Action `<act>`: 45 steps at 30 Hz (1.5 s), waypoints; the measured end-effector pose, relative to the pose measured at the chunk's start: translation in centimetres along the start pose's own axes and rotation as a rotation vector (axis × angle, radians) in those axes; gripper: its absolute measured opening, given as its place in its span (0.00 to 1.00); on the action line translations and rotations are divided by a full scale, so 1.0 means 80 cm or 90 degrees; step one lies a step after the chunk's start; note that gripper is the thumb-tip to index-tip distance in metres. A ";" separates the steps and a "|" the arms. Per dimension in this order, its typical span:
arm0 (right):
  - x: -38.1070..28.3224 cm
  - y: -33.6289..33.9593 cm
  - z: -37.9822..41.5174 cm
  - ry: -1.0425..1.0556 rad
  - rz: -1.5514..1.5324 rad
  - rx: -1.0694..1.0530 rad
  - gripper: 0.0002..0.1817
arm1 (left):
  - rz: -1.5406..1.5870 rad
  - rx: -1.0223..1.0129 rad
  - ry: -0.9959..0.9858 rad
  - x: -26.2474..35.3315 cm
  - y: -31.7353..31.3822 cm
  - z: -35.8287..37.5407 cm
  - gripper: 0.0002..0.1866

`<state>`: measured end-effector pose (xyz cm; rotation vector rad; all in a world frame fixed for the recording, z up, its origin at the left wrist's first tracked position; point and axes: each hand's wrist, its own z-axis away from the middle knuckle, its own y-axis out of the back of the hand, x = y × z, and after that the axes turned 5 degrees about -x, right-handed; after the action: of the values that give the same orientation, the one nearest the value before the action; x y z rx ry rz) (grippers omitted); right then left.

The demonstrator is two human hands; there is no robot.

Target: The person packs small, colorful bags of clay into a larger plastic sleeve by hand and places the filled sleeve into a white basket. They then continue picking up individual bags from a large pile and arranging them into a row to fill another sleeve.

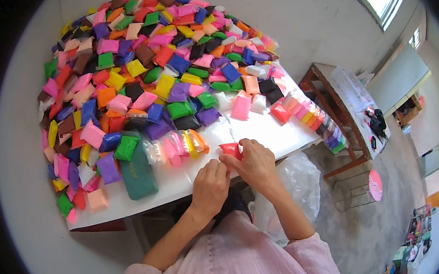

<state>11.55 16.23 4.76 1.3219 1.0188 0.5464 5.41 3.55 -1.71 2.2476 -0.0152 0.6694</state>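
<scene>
At the table's front edge, my right hand (256, 162) pinches a small red packet (232, 149) between thumb and fingers. My left hand (211, 183) is beside it, lower and to the left, its fingers curled closed. Whatever those fingers hold, if anything, is hidden. Left of the red packet lies a row of clear-wrapped packets (173, 149) in white, peach, pink, yellow and orange. A dark green case (139, 174) rests left of that row, with a green packet (126, 148) on top of it.
A large heap of coloured packets (145, 54) covers the table's far and left side. Another packet row (316, 118) lines the right end of the white tabletop (285, 136). A clear plastic bag (297, 186) hangs right of me. Beyond are a wooden table (341, 102) and a pink-topped stool (374, 185).
</scene>
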 end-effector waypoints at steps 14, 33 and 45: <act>0.006 -0.018 -0.072 0.262 -0.408 -0.075 0.27 | 0.085 0.083 0.086 -0.056 0.118 -0.073 0.09; 0.024 -0.083 -0.084 0.390 -0.271 0.051 0.33 | -0.094 -0.122 -0.078 -0.055 0.082 -0.079 0.21; 0.027 -0.078 -0.074 0.384 -0.335 0.057 0.34 | -0.103 0.008 -0.217 -0.021 0.079 -0.059 0.20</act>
<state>6.24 19.81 -1.42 0.9129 1.8361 0.5033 0.41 2.04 4.46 2.3205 0.0036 0.1957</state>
